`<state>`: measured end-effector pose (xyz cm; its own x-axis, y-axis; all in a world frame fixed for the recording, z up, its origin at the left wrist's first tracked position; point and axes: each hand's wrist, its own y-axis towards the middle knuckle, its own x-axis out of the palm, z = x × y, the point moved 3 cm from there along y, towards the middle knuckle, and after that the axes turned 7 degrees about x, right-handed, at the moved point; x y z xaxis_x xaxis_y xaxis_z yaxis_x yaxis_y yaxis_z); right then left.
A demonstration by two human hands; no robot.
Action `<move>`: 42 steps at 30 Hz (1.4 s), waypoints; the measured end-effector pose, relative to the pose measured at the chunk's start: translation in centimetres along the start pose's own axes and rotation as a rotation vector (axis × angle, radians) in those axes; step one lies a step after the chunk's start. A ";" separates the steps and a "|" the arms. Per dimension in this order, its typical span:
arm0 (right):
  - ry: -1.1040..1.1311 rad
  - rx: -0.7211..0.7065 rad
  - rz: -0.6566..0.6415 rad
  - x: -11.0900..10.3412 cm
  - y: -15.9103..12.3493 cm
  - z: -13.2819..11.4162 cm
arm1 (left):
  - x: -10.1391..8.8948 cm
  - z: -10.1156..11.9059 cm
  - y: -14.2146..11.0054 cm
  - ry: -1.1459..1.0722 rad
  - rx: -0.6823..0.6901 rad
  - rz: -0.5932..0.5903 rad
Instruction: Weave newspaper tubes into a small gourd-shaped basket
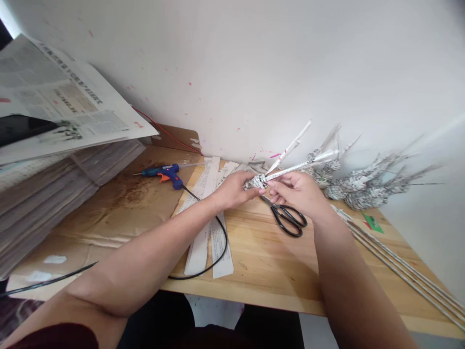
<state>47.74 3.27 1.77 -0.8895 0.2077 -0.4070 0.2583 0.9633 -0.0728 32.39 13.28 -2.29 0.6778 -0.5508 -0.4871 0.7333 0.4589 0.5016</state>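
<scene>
A small woven newspaper piece (258,182) is held above the table, with rolled paper sticks jutting up and to the right from it. My left hand (238,189) is closed around its left end. At its right side my right hand (296,191) pinches the base of a rolled paper stick (290,169); the exact grip of the fingertips is partly hidden. Another paper stick (292,145) slants upward between the hands. Black-handled scissors (288,218) lie on the table just below my right hand.
A blue glue gun (163,173) rests on stained cardboard (119,208), its black cable (225,242) looping over newspaper strips (199,252). Stacked newspapers (72,179) stand left. Several woven paper pieces (358,182) sit by the wall; long paper rods (403,266) lie right.
</scene>
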 end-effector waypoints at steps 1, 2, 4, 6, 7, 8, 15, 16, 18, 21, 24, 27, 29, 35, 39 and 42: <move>0.002 -0.022 0.035 0.0 0.0 -0.1 | 0.0 0.0 0.0 -0.001 -0.007 0.005; 0.000 -0.035 0.055 0.0 0.0 -0.2 | 0.0 -0.1 0.0 0.001 -0.012 0.009; -0.009 -0.032 0.075 0.3 0.0 -0.4 | 0.0 -0.1 0.0 0.014 -0.021 0.017; -0.006 -0.003 0.092 0.6 0.0 -0.4 | 0.1 -0.1 0.0 0.033 -0.029 0.019; -0.003 0.015 0.094 0.7 0.1 -0.4 | 0.1 -0.1 0.0 0.042 -0.031 0.017; -0.002 0.032 0.087 0.7 0.1 -0.3 | 0.1 -0.1 -0.1 0.050 -0.031 0.013; -0.005 0.026 -0.065 0.6 0.3 0.4 | 0.1 -0.2 -0.1 0.107 -0.014 0.041; -0.015 0.026 -0.055 0.6 0.3 0.4 | 0.1 -0.3 -0.1 0.115 -0.009 0.047; -0.028 0.037 -0.046 0.7 0.4 0.4 | 0.1 -0.4 -0.1 0.116 0.007 0.052; -0.018 0.067 -0.053 0.7 0.3 0.4 | 0.2 -0.4 -0.1 0.085 0.048 0.050; -0.012 0.080 -0.068 0.6 0.3 0.4 | 0.2 -0.4 -0.1 0.053 0.077 0.044; -0.020 0.079 -0.099 0.5 0.3 0.4 | 0.2 -0.3 0.0 0.027 0.096 0.016; -0.021 0.084 -0.124 0.5 0.3 0.5 | 0.3 -0.4 0.0 0.020 0.099 0.019; 0.000 0.093 -0.131 0.3 0.4 0.5 | 0.2 -0.7 0.1 -0.022 0.064 0.039; 0.006 0.083 -0.177 0.3 0.5 0.6 | 0.5 -0.6 0.1 -0.138 0.047 -0.025; 0.023 0.077 -0.196 0.4 0.7 0.9 | 0.5 -0.7 0.2 -0.143 0.052 -0.036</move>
<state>47.96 3.90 0.73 -0.9337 0.0228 -0.3573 0.1072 0.9700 -0.2182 32.90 13.53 -2.93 0.6343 -0.6616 -0.3999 0.7504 0.4025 0.5242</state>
